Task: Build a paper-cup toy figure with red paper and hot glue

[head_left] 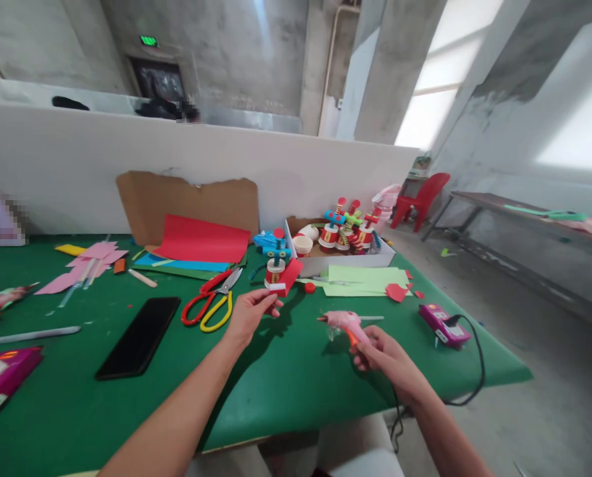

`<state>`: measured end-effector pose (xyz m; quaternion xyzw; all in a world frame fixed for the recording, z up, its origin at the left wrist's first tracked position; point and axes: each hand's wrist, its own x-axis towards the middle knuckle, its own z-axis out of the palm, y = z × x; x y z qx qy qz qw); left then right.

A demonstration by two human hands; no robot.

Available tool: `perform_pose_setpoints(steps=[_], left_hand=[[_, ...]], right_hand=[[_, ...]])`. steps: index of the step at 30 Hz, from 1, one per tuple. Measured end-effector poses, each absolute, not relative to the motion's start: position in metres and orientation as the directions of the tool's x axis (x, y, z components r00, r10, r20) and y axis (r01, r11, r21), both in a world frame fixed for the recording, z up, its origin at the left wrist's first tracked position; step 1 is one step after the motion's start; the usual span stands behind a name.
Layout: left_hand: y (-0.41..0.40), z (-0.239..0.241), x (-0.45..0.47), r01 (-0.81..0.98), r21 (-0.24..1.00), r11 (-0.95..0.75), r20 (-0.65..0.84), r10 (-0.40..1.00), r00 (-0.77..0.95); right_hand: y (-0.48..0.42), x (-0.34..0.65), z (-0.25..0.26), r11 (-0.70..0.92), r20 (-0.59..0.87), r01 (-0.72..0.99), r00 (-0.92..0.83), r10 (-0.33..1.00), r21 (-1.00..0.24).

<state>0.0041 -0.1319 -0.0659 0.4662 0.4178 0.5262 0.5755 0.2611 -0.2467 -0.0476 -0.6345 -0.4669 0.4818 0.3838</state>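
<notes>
My left hand (250, 315) pinches a piece of red paper (292, 271) with a white strip along its lower edge, held above the green table (276, 384). Directly behind that paper stands a small robot figure (274, 263) made from a cup, with a blue head; the paper partly covers it. In my right hand (382, 354) is a pink hot glue gun (344, 320) with an orange trigger, its nozzle pointing left toward the paper but apart from it. Scissors (219, 290) with red and yellow handles lie open left of my left hand.
A white box (340, 265) holds several similar figures. Green paper (360, 281), red scraps and a purple power strip (443, 324) with a cord lie right. A black phone (139, 338), pink paper strips (89, 265) and red sheets (203, 238) against cardboard (136, 199) are left.
</notes>
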Motion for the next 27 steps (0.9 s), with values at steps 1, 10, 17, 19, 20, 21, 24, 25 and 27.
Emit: perform_pose_setpoints(steps=[1,10,17,19,20,21,24,25,27], left_hand=[[-0.132,-0.065,0.005,-0.209,0.978,0.005,0.016,0.995,0.098],[-0.131,-0.067,0.006,-0.153,0.988,-0.035,0.053,0.992,0.115],[-0.128,-0.074,0.006,-0.054,0.993,-0.107,0.114,0.985,0.129],[-0.127,-0.076,0.006,-0.044,0.991,-0.123,0.128,0.984,0.123],[-0.127,-0.077,0.007,-0.039,0.991,-0.130,0.134,0.984,0.121],[-0.126,-0.077,0.007,-0.033,0.990,-0.136,0.139,0.983,0.119],[-0.126,-0.077,0.007,-0.016,0.989,-0.146,0.146,0.982,0.116],[-0.126,-0.077,0.007,-0.010,0.989,-0.147,0.147,0.982,0.117],[-0.126,-0.076,0.007,-0.002,0.989,-0.148,0.147,0.981,0.122]], right_hand=[[-0.244,0.258,-0.045,-0.238,-0.232,0.074,0.088,0.969,-0.968],[-0.213,0.214,-0.032,-0.161,-0.154,-0.165,-0.052,0.987,-0.973],[-0.204,0.207,-0.013,0.175,0.180,0.452,-0.033,0.983,-0.875],[-0.203,0.206,-0.009,0.238,0.257,0.532,-0.041,0.966,-0.812],[-0.204,0.206,-0.008,0.255,0.278,0.557,-0.045,0.959,-0.790],[-0.204,0.205,-0.008,0.268,0.292,0.573,-0.051,0.955,-0.775],[-0.205,0.202,-0.009,0.297,0.314,0.597,-0.079,0.946,-0.745],[-0.205,0.201,-0.010,0.307,0.320,0.605,-0.089,0.943,-0.735],[-0.205,0.200,-0.012,0.320,0.332,0.623,-0.101,0.938,-0.714]])
